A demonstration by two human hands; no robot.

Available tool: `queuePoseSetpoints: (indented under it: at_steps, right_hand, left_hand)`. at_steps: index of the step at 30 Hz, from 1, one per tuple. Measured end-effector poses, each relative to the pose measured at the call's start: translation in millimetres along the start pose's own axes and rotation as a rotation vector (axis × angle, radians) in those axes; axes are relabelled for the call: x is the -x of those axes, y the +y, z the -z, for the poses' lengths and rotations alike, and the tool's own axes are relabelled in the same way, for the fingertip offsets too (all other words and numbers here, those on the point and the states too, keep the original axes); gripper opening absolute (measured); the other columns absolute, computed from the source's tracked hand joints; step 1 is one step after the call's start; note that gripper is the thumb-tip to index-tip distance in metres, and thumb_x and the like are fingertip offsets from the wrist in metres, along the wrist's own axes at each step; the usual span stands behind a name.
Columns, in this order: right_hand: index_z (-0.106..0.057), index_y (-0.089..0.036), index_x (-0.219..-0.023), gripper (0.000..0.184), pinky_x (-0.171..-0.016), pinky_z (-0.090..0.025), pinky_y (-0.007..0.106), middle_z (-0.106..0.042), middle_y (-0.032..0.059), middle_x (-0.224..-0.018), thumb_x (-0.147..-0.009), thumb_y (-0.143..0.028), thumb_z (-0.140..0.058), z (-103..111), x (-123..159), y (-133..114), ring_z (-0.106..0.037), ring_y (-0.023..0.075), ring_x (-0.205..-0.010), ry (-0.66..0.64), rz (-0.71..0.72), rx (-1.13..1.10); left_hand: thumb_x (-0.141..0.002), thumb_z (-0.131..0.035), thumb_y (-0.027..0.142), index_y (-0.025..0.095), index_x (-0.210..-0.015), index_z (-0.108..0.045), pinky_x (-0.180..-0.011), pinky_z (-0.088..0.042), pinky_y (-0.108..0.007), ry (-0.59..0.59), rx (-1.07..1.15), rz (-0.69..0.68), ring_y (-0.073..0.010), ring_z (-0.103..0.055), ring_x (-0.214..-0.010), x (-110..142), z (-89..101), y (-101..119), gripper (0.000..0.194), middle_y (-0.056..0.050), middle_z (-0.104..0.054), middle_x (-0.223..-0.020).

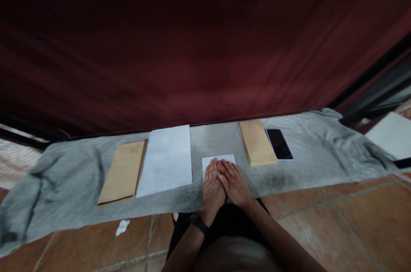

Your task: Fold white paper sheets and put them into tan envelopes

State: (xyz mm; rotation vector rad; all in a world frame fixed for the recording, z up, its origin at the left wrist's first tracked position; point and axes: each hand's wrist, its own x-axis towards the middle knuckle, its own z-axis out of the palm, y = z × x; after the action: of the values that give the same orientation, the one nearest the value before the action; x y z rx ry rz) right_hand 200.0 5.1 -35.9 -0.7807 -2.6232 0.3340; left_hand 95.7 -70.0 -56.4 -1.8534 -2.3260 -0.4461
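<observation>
A small white piece of paper (208, 161), perhaps folded, lies on the grey cloth in front of me. My left hand (213, 184) rests flat on it with the fingers stretched out and close together. Beside it my right hand (233, 181) also presses flat on the paper, its thumb side touching the left hand. Most of the paper is hidden under both hands; its far edge and upper corners show. Left of the hands lies a larger stack of white paper sheets (168, 158). A dark band circles my left wrist.
The grey cloth (218, 137) covers a long narrow surface. Brown envelopes (123, 169) lie at the far left and another brown envelope stack (257, 142) at the right, next to a phone (279, 144). A dark red curtain (199, 70) hangs behind. A white scrap (122, 226) is on the tiled floor.
</observation>
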Motion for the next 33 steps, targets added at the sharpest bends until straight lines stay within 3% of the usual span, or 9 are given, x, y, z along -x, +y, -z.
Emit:
queuePoseSetpoints:
  at_steps: [7,23,28,33]
  right_hand:
    - [-0.049,-0.014,-0.146,0.048,-0.119,-0.032,0.044,-0.046,0.0102,-0.153,-0.106,-0.034,-0.032,-4,1,8,-0.040,0.0225,-0.144,0.027,-0.067,0.084]
    - [-0.037,-0.011,-0.153,0.054,-0.116,-0.033,0.045,-0.049,0.0141,-0.151,-0.104,-0.035,-0.038,-13,13,29,-0.044,0.0270,-0.140,0.148,-0.151,0.193]
    - [-0.041,-0.010,-0.151,0.053,-0.116,-0.033,0.045,-0.049,0.0148,-0.151,-0.104,-0.034,-0.039,-12,13,29,-0.044,0.0279,-0.140,0.146,-0.151,0.199]
    - [-0.045,-0.008,-0.148,0.050,-0.116,-0.032,0.045,-0.050,0.0152,-0.150,-0.104,-0.031,-0.037,-12,12,29,-0.045,0.0284,-0.139,0.146,-0.146,0.216]
  left_hand:
    - [-0.097,-0.035,0.014,0.004,-0.157,-0.019,-0.119,-0.034,-0.048,0.049,-0.032,0.087,-0.0269,-0.027,-0.150,-3,7.4,-10,0.063,-0.021,-0.033,-0.159]
    - [-0.099,-0.036,0.021,0.000,-0.149,-0.037,-0.119,-0.033,-0.049,0.063,-0.062,0.233,-0.0297,-0.035,-0.147,-6,20.0,-19,0.054,-0.023,-0.044,-0.152]
    - [-0.099,-0.036,0.019,0.003,-0.150,-0.036,-0.121,-0.031,-0.048,0.041,-0.048,0.161,-0.0279,-0.027,-0.150,-19,24.0,-12,0.053,-0.019,-0.038,-0.157]
    - [-0.100,-0.038,0.021,0.008,-0.150,-0.038,-0.122,-0.030,-0.046,-0.070,0.002,0.033,-0.0259,-0.025,-0.151,-35,21.1,0,0.052,-0.013,-0.035,-0.160]
